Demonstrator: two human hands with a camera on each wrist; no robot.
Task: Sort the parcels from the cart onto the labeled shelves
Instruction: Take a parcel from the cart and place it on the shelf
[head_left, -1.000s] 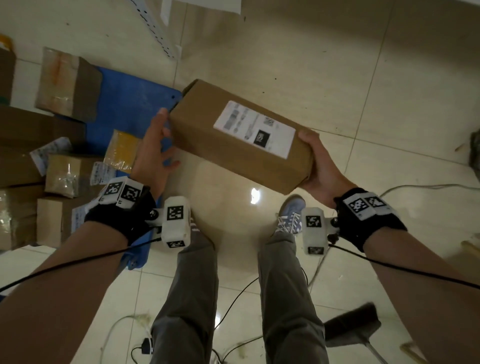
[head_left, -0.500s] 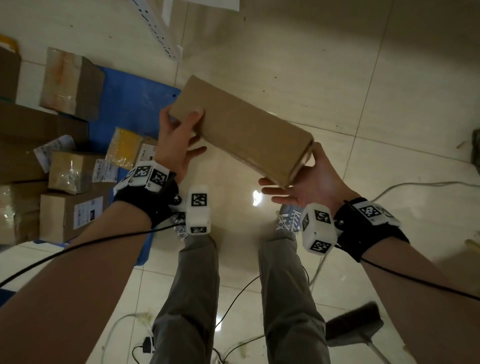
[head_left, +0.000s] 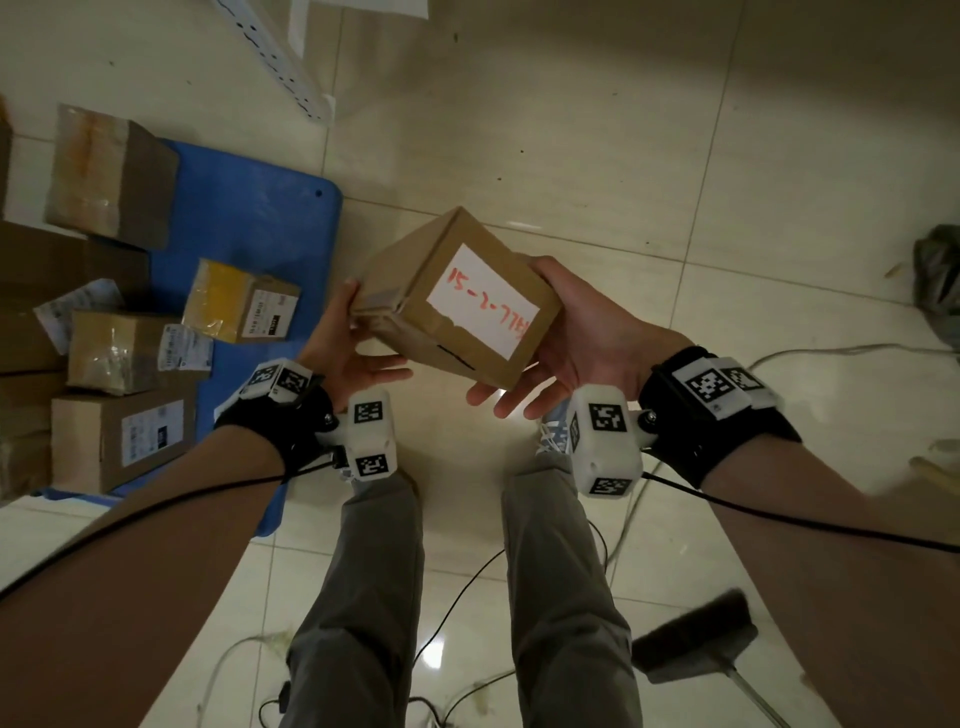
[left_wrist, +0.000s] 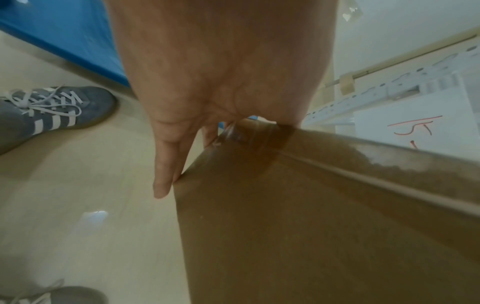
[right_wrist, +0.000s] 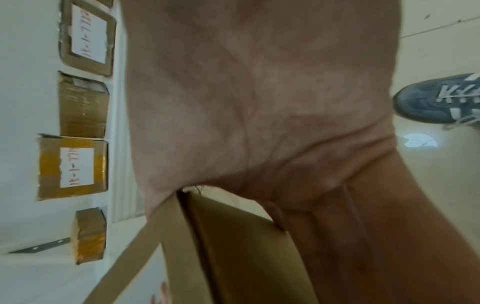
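The head camera looks straight down from high up at the box (head_left: 483, 301) and the floor (head_left: 571, 130). The wrist cameras sit very close behind the left hand (left_wrist: 221, 72) and right hand (right_wrist: 259, 102), looking along them at the same box and floor.

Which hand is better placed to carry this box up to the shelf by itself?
Right, probably. The right hand cradles the box from beneath, thumb over its top edge; the left hand only steadies the other end with straight fingers.
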